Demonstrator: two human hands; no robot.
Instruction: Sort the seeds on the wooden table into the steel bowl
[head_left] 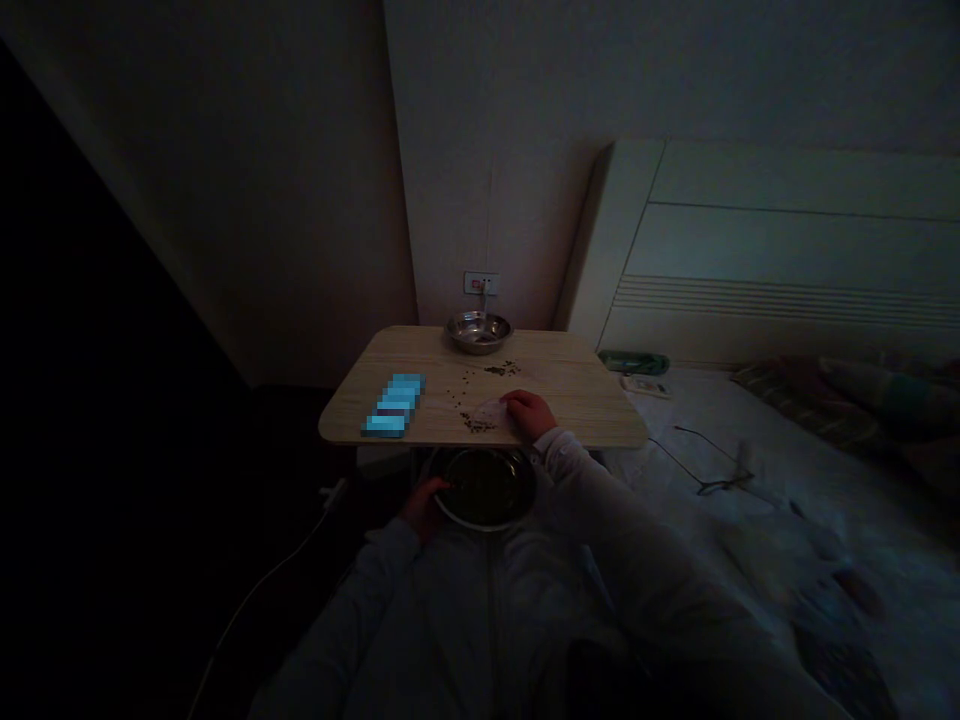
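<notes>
In the dim head view, my left hand (424,507) grips the left rim of a wide metal bowl (486,524) below the table's front edge; the bowl's inside is dark and its contents are hard to make out. My right hand (529,414) is closed on a thin, pale, see-through sheet (491,411), held low against the tabletop. Small dark grains (478,425), like beans or seeds, lie at and under this sheet. Another group of grains (501,369) is scattered farther back, with a few strays between.
A shiny metal bowl (480,333) stands at the back of the small wooden table (585,385). A lit phone (395,405), blurred out, lies on its left side. Right of the table is a bed (682,465) with a cable (724,487). A white cord (262,575) runs on the left.
</notes>
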